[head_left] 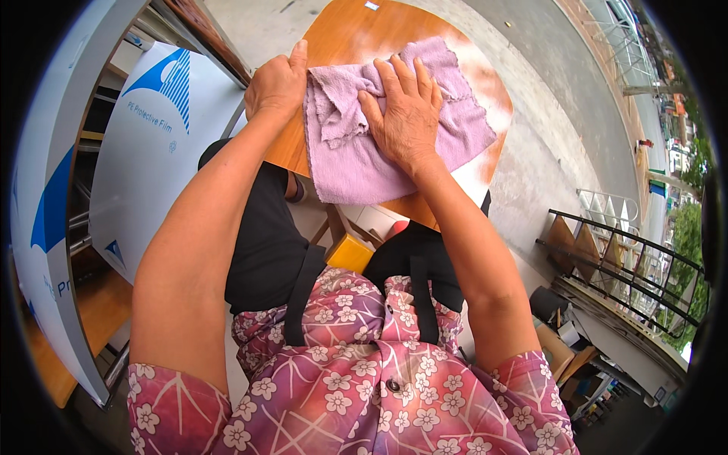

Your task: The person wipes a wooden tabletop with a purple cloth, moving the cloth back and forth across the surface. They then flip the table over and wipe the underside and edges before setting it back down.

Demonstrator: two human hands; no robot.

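Observation:
A varnished orange-brown wooden panel with rounded corners lies before me, above my knees. My left hand is closed on the panel's left edge, its thumb pointing up along the rim and the other fingers curled and partly hidden. Across the panel's near half spreads a pale purple cloth, bunched and folded over at its left. My right hand lies flat on this cloth with its fingers apart, pressing it against the wood. Light glares off the panel's right side.
Panels wrapped in white-and-blue protective film stand close at my left. Under the wooden panel show a yellow block and wooden legs. To the right are a black metal rack and stacked items; pavement stretches beyond.

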